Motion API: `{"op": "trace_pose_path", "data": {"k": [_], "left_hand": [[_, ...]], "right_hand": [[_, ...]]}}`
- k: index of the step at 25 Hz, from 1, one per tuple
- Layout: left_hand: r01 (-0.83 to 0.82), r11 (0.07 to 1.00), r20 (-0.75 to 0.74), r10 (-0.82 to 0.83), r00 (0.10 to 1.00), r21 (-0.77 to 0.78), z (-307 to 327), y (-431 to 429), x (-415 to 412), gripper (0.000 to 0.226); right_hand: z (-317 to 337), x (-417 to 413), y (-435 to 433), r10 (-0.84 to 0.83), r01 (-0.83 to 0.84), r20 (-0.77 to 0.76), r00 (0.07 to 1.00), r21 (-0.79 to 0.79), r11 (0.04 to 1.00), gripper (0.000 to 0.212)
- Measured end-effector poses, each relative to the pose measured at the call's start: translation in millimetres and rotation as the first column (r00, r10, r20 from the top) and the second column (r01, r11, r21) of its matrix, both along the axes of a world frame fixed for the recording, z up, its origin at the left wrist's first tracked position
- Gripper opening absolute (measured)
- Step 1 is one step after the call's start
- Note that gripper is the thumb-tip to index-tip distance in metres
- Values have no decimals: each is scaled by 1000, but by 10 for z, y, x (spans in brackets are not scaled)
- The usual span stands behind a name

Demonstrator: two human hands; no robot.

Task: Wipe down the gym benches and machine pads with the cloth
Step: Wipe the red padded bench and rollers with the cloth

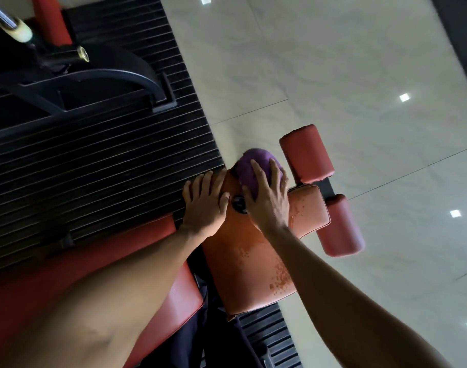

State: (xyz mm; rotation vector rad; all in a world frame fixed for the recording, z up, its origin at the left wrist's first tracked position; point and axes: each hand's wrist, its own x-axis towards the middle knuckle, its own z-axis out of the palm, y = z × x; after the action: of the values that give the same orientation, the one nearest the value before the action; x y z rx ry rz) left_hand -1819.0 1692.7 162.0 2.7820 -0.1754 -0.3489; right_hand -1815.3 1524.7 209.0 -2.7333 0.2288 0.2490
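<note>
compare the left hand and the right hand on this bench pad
The right hand lies on the purple cloth; the left hand touches no cloth and rests bare at the edge of the pad. The right hand reaches farther along the pad than the left hand. Both have fingers spread, fairly straight.

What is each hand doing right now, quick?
Left hand: open, fingers straight, resting on the edge of the orange pad.
Right hand: open, fingers spread, pressing the purple cloth onto the pad.
</note>
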Motion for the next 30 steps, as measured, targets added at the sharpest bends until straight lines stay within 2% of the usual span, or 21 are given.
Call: {"op": "trace_pose_path", "data": {"k": [4, 5, 7, 9, 11, 16, 18, 20, 22, 24, 26, 28, 30], "left_hand": [[-36, 999, 73, 36, 997, 0, -11, -23, -25, 54], [-41, 999, 102, 42, 994, -6, -5, -26, -36, 53], [-40, 999, 145, 42, 989, -16, -10, -22, -46, 53], [-34, 999, 172, 36, 984, -17, -15, -10, -51, 53], [-35, 999, 190, 37, 981, -14, -34, 0, -51, 54], [-24, 1000, 202, 27, 979, -15, -49, 13, -58, 55], [-24, 1000, 209, 27, 978, -13, -50, 9, -73, 55], [-26, 1000, 229, 29, 973, -16, -62, -7, -49, 56], [0, 1000, 238, -2, 971, 8, -105, 6, -78, 57], [13, 999, 235, -22, 972, 38, -128, 26, -77, 57], [38, 999, 233, -46, 971, 39, -116, 32, -77, 57], [167, 984, 260, -176, 950, 55, -100, 51, -72, 56], [305, 952, 263, -304, 916, 39, -51, 25, -1, 57]], "right_hand": [[-2, 601, 142, 260, -262, -52, 964, -49, 964, 67], [-7, 662, 48, 268, -272, -70, 961, -51, 961, 69], [-34, 637, -132, 158, -160, -44, 986, -33, 987, 71], [-38, 418, -173, 46, -46, 25, 999, 6, 999, 71], [-40, 39, -138, 23, -24, 70, 997, 24, 999, 72], [-44, -1132, -296, 225, -221, 119, 967, -52, 974, 72], [-35, -1170, -386, 239, -234, 103, 966, -52, 971, 77], [-36, -881, -306, 19, -18, 79, 997, -21, 1000, 80], [-29, -492, -30, -300, 299, 43, 953, 24, 954, 74], [-1, -300, 272, -414, 412, 17, 910, 69, 908, 73], [0, -547, 375, -282, 280, 46, 958, 46, 959, 77], [-5, -1017, 239, -47, 48, 59, 997, -22, 999, 81], [-2, -1317, -62, 74, -70, 76, 994, -58, 996, 80]]}}
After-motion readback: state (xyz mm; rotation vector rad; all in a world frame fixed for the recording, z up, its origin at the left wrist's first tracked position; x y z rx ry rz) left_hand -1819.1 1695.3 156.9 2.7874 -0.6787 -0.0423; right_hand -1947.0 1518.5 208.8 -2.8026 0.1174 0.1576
